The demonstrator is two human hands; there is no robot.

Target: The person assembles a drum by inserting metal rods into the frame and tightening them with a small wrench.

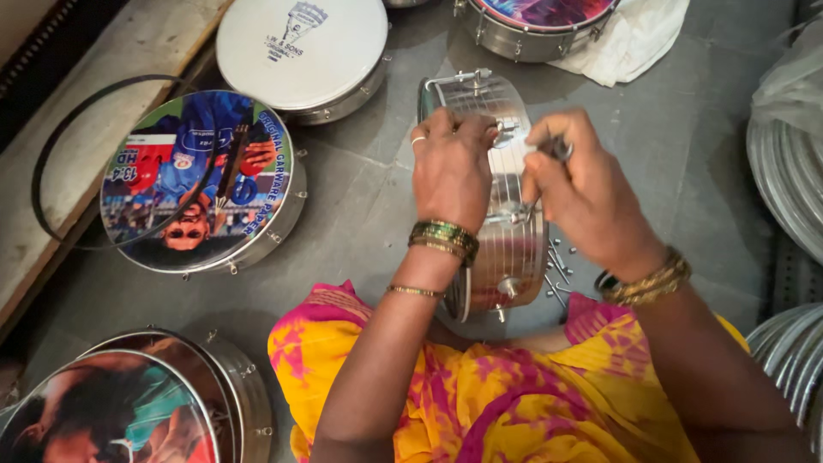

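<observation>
Centre of frame: a shiny metal drum shell stands on its edge on the grey floor, just in front of the person's knees, likely so its side wall faces up for work.
Shell axis: its round faces point left and right; the rim runs from the lower centre up the frame.
Left hand: clasped over the shell's top, apparently steadying it.
Right hand: pinched shut on a small metal tool at a tension fitting.
Right of shell: loose rods lie within reach.
Upper left: a white-skinned drum and a picture-skinned drum lie flat.
</observation>
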